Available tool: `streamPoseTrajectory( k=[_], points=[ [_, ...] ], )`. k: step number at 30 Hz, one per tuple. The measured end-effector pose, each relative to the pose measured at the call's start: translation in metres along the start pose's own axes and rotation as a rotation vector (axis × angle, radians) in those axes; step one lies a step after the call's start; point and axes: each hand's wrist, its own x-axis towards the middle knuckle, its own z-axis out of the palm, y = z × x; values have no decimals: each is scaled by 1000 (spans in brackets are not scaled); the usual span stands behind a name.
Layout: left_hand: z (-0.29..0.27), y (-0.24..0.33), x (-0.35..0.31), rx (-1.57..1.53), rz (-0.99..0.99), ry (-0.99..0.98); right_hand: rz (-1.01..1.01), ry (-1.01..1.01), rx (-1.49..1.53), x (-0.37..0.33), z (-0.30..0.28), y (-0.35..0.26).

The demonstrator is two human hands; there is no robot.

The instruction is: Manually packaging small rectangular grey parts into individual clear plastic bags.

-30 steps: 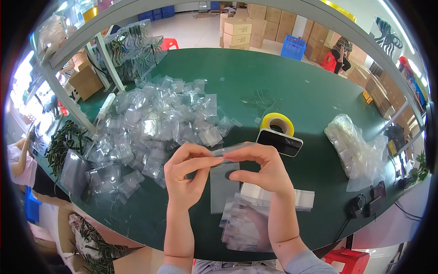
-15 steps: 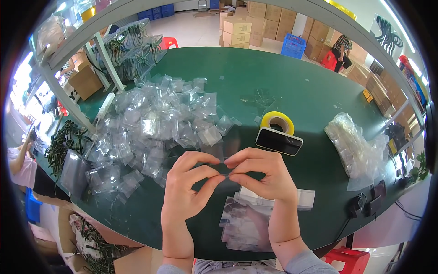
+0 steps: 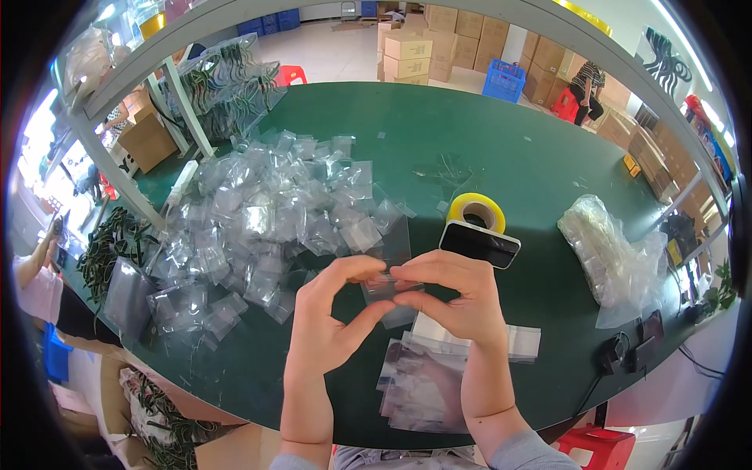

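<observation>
Over the near middle of the table, my left hand (image 3: 327, 313) and my right hand (image 3: 462, 301) face each other with fingertips nearly meeting. Between them is a small clear plastic bag (image 3: 398, 239), pinched by both hands at its edges; its see-through film is hard to trace, and part lies behind the fingers. Under my right wrist sits a fanned stack of flat clear bags (image 3: 427, 384), with white-banded bags (image 3: 523, 341) beside it. To the left spreads a large heap of small clear packets (image 3: 266, 204).
A yellow tape roll (image 3: 489, 205) has a phone (image 3: 479, 244) leaning against it. At right lies a crumpled plastic bag (image 3: 603, 254), near black adapters (image 3: 627, 348). Dark green straps (image 3: 113, 247) are at far left. A grey metal frame (image 3: 345, 23) arches over the green table (image 3: 345, 106).
My hands have opened wider, with thumbs dropping away from the index fingers. More of the clear bag now shows above and between them.
</observation>
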Motion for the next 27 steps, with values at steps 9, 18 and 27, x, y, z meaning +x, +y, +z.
streamPoseTrajectory(
  k=[9, 18, 27],
  points=[
    [-2, -10, -3, 184, 178, 26, -76, -23, -22, 0, 2, 3],
    [-13, -14, 1, -268, 7, -128, 186, -41, 653, -1, -8, 3],
    [2, -11, -1, 38, 53, 144, 96, 78, 139, 3, 6, 2]
  ],
)
